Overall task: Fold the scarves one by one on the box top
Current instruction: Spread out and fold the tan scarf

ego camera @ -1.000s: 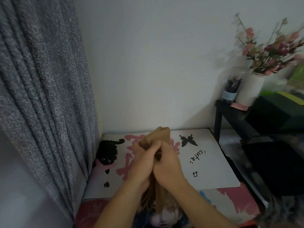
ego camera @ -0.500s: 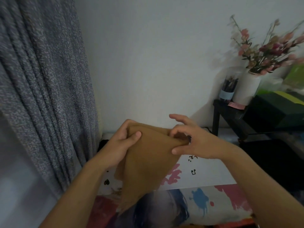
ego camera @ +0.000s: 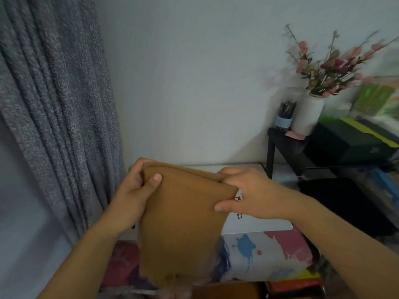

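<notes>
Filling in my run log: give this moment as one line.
step: folding | item: brown cloth scarf, held up | left hand: pinching top corner | right hand: pinching other corner | white box top: beneath

The scarf (ego camera: 181,223) is smooth matt brown cloth; the curtain (ego camera: 54,104) is rough speckled grey fabric; the vase (ego camera: 307,115) looks matt white.

Hemmed in on the left by the grey curtain (ego camera: 54,117), hanging right against the white box top (ego camera: 259,225). Blocked on the right by a black side table (ego camera: 287,145) bearing a vase (ego camera: 307,115) and pencil cup (ego camera: 284,117). Open air above the box top, toward the bare wall (ego camera: 194,83).
</notes>
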